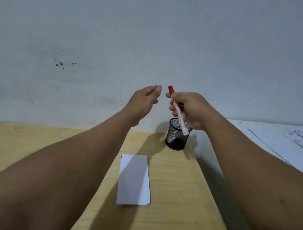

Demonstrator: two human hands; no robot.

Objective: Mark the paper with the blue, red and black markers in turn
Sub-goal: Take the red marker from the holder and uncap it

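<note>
My right hand point(189, 109) grips a white marker with a red cap point(179, 115), held tilted above the black mesh pen holder point(176, 137), red cap pointing up and left. My left hand point(145, 99) hovers just left of the cap, fingers loosely apart, holding nothing. A narrow white paper point(134, 180) lies flat on the wooden table point(176, 199) below my arms, with a short blue mark at its top left corner. Something white shows inside the holder; I cannot tell which markers are in it.
A white surface point(265, 143) adjoins the wooden table on the right and carries printed sheets point(302, 139). A grey wall stands right behind the table. The pen holder sits near the table's far edge.
</note>
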